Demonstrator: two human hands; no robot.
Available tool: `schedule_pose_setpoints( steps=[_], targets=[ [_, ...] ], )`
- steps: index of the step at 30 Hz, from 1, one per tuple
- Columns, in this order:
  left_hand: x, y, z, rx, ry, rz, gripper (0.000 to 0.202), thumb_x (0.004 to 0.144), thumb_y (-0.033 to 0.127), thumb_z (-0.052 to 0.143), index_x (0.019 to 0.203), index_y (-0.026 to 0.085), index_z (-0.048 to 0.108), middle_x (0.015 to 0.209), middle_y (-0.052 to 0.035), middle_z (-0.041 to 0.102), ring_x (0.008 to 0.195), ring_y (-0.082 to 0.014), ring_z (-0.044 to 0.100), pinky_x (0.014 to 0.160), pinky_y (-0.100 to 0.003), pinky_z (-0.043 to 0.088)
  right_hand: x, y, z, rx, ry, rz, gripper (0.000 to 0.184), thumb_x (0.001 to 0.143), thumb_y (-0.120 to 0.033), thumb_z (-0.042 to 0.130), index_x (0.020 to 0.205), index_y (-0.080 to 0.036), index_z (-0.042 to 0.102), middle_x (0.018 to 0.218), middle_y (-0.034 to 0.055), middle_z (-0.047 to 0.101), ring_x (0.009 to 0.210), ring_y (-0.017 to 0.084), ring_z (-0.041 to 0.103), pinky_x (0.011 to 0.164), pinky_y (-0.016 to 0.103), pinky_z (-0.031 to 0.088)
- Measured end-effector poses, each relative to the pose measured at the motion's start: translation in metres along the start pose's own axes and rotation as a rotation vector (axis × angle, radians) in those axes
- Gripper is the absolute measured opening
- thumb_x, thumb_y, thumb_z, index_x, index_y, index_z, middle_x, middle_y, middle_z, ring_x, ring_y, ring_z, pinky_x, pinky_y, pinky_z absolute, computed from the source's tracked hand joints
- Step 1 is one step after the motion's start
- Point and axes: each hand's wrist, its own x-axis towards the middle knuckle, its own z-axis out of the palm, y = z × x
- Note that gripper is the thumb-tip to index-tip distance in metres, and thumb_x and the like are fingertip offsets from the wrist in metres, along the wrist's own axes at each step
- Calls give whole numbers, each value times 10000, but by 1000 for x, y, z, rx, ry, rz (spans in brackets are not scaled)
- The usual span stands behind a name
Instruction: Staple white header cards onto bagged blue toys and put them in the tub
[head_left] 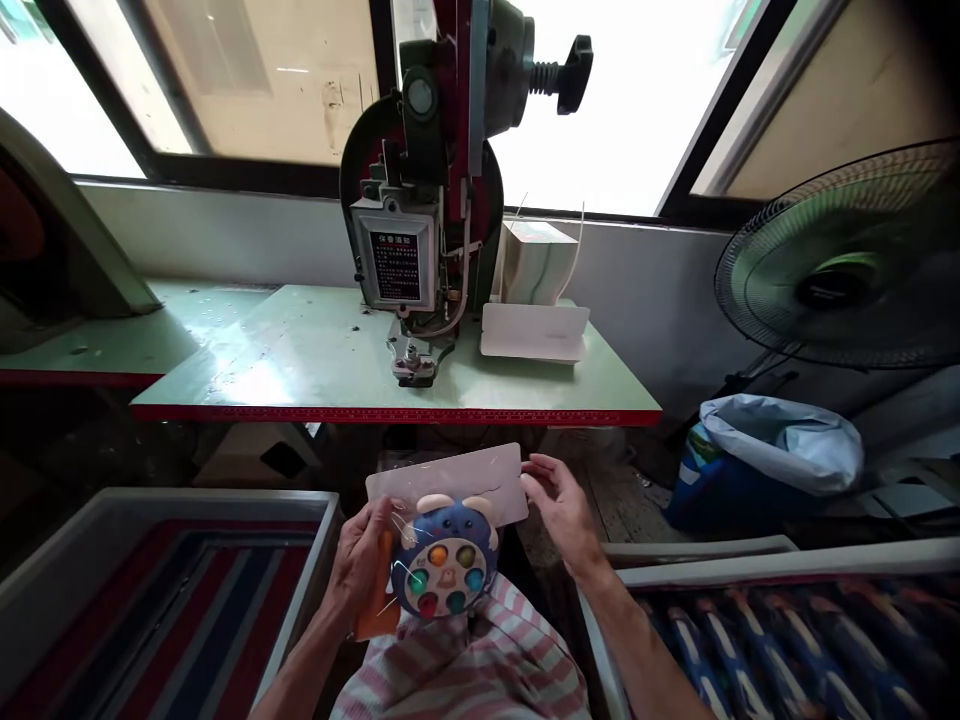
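**Both hands on the carded toy, press bench dead ahead**

I'm watching the left hand (360, 562) curling closed around the left side of the blue toy (448, 568), its fingers wrapping an orange piece (373, 608) at the toy's edge. The right hand (561, 508) is pinching the right edge of the white card (457, 478) that the toy is sitting against. The toy, round with coloured buttons, is being held low in front of the striped shirt (487, 665), below the near edge of the green table (300, 360).

That table edge is lying between the hands and the press machine (424, 200), which is standing square in the middle of the top. I'm seeing a stack of white cards (534, 332) lying just to its right, with a pale box (534, 262) behind them.

An open crate (150, 590) is flanking the left hand, and a second crate (787, 640) of blue packs is sitting by the right arm. Further right, a fan (847, 260) is standing above a blue bin (720, 490) lined with a grey bag.
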Motion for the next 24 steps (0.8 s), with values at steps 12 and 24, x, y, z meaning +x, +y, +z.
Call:
schedule_pose_setpoints(
  steps=[12, 24],
  targets=[
    [-9, -23, -28, 18, 117, -57, 536, 919, 626, 520, 795, 183, 796, 907, -82, 782, 900, -265, 687, 862, -303, 531, 1, 21, 37, -478, 20, -375, 400, 934, -480, 648, 1264, -259, 692, 1228, 118, 601, 1123, 283, 579, 919, 428, 532],
    [-23, -27, -33, -133, 160, -135, 530, 858, 653, 608, 837, 160, 802, 808, -70, 775, 705, -214, 661, 652, -268, 518, -15, 25, 67, -405, 11, -373, 294, 985, -458, 573, 875, -220, 707, 905, 67, 701, 883, 232, 627, 830, 348, 497]
  ],
)
